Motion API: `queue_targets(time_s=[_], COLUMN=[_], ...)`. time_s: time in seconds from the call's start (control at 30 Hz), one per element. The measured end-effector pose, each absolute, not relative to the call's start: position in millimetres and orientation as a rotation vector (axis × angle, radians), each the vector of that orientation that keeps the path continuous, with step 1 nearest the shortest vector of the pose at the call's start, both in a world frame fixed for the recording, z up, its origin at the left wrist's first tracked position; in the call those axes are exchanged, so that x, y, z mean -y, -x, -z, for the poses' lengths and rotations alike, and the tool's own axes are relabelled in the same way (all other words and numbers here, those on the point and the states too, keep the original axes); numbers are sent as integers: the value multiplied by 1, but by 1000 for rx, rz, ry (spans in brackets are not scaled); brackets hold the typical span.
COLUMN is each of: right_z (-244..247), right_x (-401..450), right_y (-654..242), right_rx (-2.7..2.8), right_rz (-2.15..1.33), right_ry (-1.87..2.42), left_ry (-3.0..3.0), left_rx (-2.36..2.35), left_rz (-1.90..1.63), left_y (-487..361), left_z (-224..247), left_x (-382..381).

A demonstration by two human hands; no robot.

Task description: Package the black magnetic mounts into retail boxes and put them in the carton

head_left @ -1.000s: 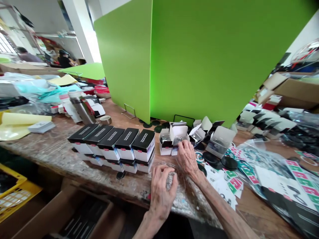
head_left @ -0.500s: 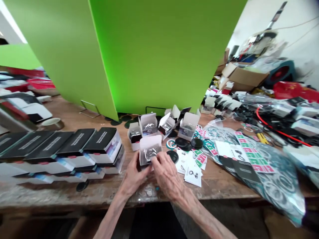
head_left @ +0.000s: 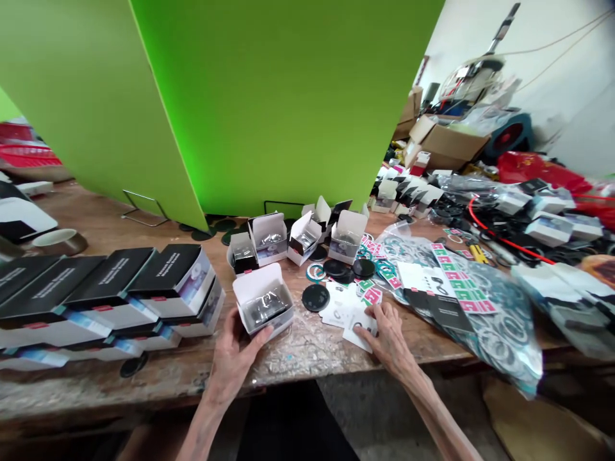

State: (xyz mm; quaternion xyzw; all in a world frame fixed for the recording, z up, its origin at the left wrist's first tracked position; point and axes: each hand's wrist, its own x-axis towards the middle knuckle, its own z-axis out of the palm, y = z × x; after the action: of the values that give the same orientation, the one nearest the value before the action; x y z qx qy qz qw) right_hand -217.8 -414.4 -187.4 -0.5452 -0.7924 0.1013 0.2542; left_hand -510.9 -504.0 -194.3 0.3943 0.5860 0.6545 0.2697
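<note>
My left hand (head_left: 234, 351) grips the near left corner of a small white box (head_left: 283, 323) with its lid up. Inside the box lies something dark in clear plastic wrap (head_left: 266, 306). Over to the right, my right hand (head_left: 388, 336) has its thumb and fingers on a white printed leaflet (head_left: 358, 325) at the front of a loose pile. A round black disc (head_left: 316, 298) lies between the box and the leaflets. Behind the disc are more black discs (head_left: 339, 269) and a teal ring (head_left: 316, 273).
Stacked closed black-and-white boxes (head_left: 170, 278) stand on the left. Several open boxes (head_left: 269, 240) sit behind, before a green panel (head_left: 288, 102). A clear bag of rings (head_left: 500, 333) overhangs the table's front edge at right. A tape roll (head_left: 60, 241) lies far left.
My right hand has left the box and moved right onto the leaflets. The box in my left hand has tilted and turned slightly. The view has shifted right.
</note>
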Motion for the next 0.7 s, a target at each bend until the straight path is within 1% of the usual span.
queue_targets(time_s=[0.17, 0.27, 0.37, 0.47, 0.57, 0.7], right_z=[170, 155, 146, 150, 161, 172], right_x=[400, 390, 380, 376, 384, 394], right_y=[213, 219, 245, 282, 312, 328], right_rx=[1969, 1883, 1912, 2137, 2356, 2512], right_rz=[-465, -463, -223, 4, 31, 120], right_ry=[1393, 1360, 1317, 1156, 990, 984], left_ry=[-1094, -1091, -1099, -1117, -1110, -1110], left_rx=[-1617, -1617, -1610, -1605, -1597, -1575], left_rz=[-1755, -1750, -1754, -1766, -1755, -1724], left_y=[511, 509, 508, 508, 507, 507], left_z=[192, 191, 192, 192, 191, 189], left_x=[504, 505, 506, 506, 508, 510])
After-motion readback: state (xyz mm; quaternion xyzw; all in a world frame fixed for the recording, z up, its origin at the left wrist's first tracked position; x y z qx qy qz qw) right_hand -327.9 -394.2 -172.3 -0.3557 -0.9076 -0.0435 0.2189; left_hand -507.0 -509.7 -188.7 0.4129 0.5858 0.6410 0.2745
